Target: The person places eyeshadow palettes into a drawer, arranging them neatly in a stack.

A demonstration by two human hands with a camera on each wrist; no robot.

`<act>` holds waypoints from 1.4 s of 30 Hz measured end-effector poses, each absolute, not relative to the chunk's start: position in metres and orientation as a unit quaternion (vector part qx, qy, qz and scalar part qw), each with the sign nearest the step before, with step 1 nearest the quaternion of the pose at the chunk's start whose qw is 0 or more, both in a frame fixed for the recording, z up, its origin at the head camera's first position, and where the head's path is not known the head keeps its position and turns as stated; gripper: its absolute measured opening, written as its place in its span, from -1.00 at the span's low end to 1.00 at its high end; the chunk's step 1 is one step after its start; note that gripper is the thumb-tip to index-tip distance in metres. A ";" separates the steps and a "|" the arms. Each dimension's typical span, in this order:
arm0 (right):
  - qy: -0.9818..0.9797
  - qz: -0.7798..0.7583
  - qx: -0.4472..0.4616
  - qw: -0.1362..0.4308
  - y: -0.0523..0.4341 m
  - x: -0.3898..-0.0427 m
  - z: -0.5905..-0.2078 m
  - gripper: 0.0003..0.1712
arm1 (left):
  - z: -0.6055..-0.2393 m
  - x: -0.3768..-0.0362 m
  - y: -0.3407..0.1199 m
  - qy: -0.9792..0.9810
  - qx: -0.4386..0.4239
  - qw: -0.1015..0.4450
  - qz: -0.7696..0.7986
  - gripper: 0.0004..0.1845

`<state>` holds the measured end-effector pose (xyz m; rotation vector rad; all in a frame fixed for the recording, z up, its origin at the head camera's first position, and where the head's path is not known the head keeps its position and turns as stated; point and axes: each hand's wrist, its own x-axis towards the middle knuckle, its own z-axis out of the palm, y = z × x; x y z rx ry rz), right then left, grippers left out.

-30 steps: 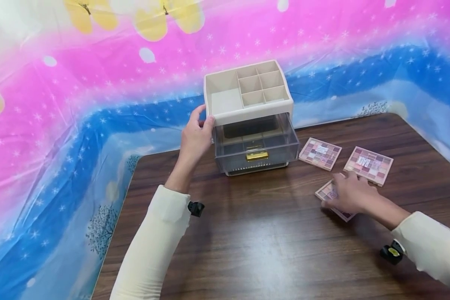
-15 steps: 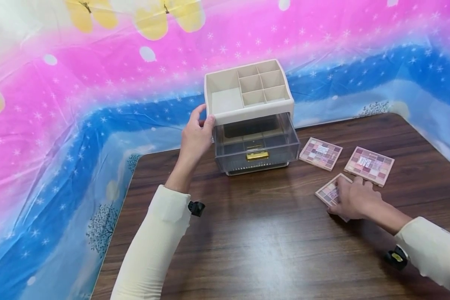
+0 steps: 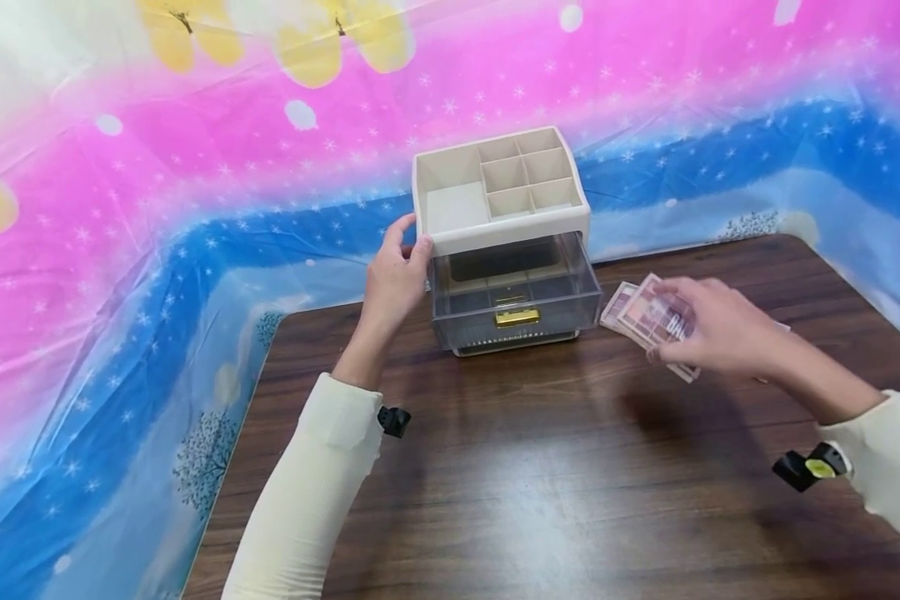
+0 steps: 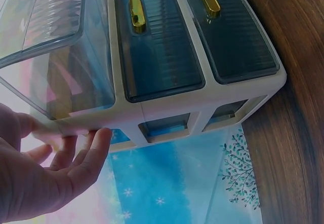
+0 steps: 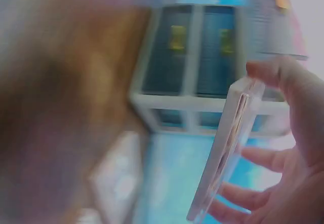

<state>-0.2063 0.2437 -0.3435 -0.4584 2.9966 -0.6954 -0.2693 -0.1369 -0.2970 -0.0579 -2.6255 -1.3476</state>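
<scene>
With the left hand (image 3: 394,279) gripping the organizer (image 3: 510,232), I should level the palette (image 3: 663,317) pinched in the right hand (image 3: 727,333), clear of the drawer (image 3: 465,332) leftward of it.

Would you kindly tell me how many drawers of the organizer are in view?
3: the top drawer, which is pulled open, and, stacked below it, the middle drawer and the bottom drawer, both closed.
</scene>
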 end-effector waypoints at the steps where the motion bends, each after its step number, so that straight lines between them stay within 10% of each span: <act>1: 0.963 -0.224 -0.151 0.011 0.243 -0.207 -0.333 0.12 | -0.297 -0.269 -0.136 -0.886 -0.020 0.095 -0.453 -0.42; 20: 0.907 -0.147 -0.395 0.020 0.148 -0.237 -0.238 -0.11 | -0.297 -0.269 -0.136 -0.886 -0.021 0.098 -0.453 -0.42; 42: 0.918 -0.306 -0.251 -0.026 0.169 -0.247 -0.251 -0.59 | -0.298 -0.270 -0.137 -0.885 -0.020 0.101 -0.454 -0.42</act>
